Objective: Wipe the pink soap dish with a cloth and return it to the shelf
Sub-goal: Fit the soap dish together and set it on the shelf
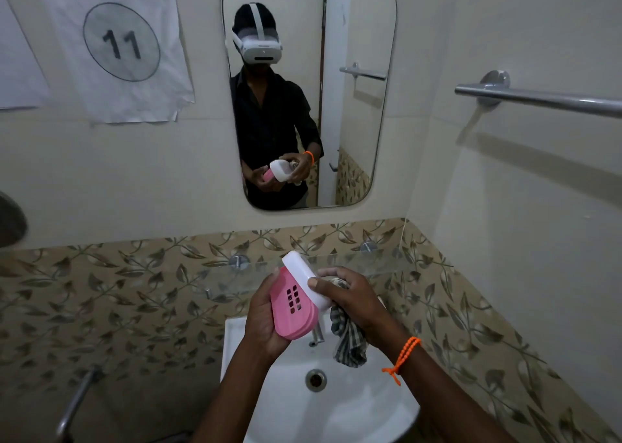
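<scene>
While the left hand point(266, 321) cups the pink soap dish point(292, 308) from underneath, fingers wrapped round its edge, the right hand point(350, 301) pinches the white tray part point(304, 279) with its thumb and has a checked cloth point(348, 338) bunched in the same grip. All of it hangs over the sink point(353, 405), just in front of the glass shelf point(380, 264). Mirror point(308, 89) shows the same.

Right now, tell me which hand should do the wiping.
Right, probably. The right hand already holds the checked cloth beside the white lid, while the left hand cradles the pink soap dish.
</scene>
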